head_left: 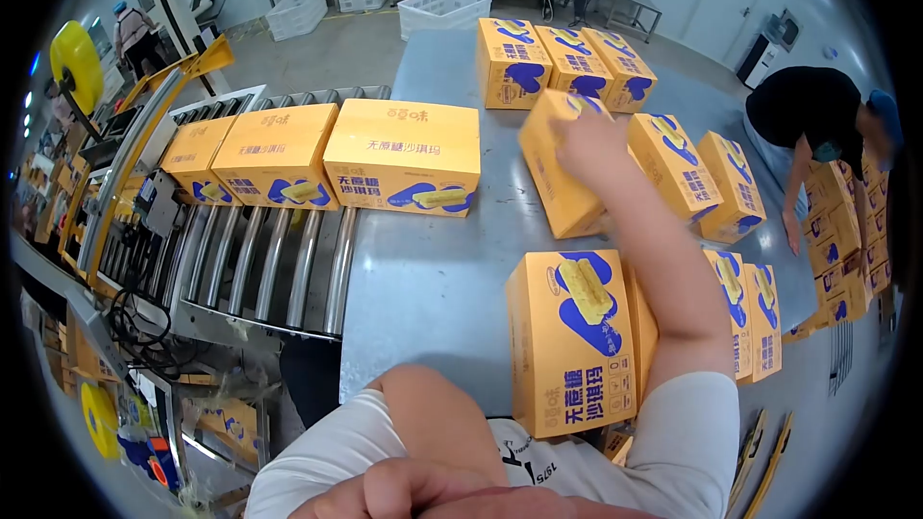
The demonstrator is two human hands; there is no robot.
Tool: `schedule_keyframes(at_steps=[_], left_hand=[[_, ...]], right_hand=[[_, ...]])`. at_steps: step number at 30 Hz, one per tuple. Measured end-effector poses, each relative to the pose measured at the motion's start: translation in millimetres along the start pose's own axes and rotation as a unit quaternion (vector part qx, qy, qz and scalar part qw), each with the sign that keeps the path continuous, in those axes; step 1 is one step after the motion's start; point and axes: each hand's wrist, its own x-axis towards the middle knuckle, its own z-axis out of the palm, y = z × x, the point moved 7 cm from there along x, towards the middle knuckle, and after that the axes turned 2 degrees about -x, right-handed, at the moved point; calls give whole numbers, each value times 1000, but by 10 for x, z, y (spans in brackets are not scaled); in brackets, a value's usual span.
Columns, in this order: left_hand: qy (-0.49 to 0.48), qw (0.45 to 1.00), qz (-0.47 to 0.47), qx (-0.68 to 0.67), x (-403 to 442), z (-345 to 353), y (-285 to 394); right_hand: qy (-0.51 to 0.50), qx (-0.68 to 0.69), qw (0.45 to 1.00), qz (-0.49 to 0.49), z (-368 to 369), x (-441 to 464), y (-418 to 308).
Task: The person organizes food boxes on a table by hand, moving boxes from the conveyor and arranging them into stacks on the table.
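Right hand (588, 146) on box (556, 178), 2 o'clock.
Grip blurred, cannot tell; left hand (399, 488) curled, 6 o'clock, well apart.

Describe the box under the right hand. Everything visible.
Box: yellow-orange, looks like cardboard, closed as far as seen. Blue print shows at its far end; the hand and forearm hide much of the printed side. The long side facing the rollers looks plain. It sits askew over the metal table, beside another box. Right hand is on its far part; blur hides the exact grip. Can't tell whether its underside touches the table.
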Motion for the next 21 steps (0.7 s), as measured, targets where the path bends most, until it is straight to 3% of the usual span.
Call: schedule_keyframes(at_steps=[1,4,5,8,11,15,18,21], left_hand=[[0,1000,-2,-2,19,-21,20],[0,1000,-3,-7,-44,8,-13],[1,1000,-2,-9,-138,102,-113],[0,1000,1,-15,-336,308,-327],[-1,1000,1,-25,-286,213,-277],[26,995,-37,-89,-289,249,-307],[-36,997,-39,-64,-344,347,-315],[-32,998,-22,-44,-350,338,-301]], right_hand=[[-43,11,999,-30,130,-23,-14],[-57,0,998,26,229,141,187],[-110,74,990,52,213,172,323],[-73,73,986,131,224,226,803],[-104,99,969,203,550,309,1443],[-114,42,944,308,654,179,1738],[-96,-73,946,300,728,224,1844],[28,104,961,254,697,336,1926]])
